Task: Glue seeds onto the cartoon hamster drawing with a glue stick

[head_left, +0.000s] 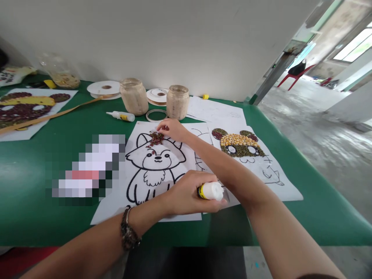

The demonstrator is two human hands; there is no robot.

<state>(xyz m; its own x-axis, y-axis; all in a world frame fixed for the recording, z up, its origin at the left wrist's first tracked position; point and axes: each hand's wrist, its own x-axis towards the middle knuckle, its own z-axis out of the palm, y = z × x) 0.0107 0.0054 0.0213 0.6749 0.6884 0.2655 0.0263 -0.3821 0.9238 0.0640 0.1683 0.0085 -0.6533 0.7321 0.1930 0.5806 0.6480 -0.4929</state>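
My left hand (193, 193), with a bracelet on its wrist, is wrapped round a white glue bottle (213, 191) with a yellow and black label. It is over the lower right of a fox line drawing (158, 178) on white paper. My right hand (172, 130) reaches across to the top of the fox's head. Its fingers are bent together at the edge of a small heap of red and green beans (157, 138); whether they pinch any is hidden. A few beans lie apart on the forehead, just below the heap.
At right lies a drawing partly covered with beans and corn (240, 145). Behind stand two cloudy jars (178, 102), ribbon spools (104, 89), a tape roll (156, 115) and another glue bottle (120, 116). A bean-covered picture (26, 108) and a blurred-out object (90, 166) are at left.
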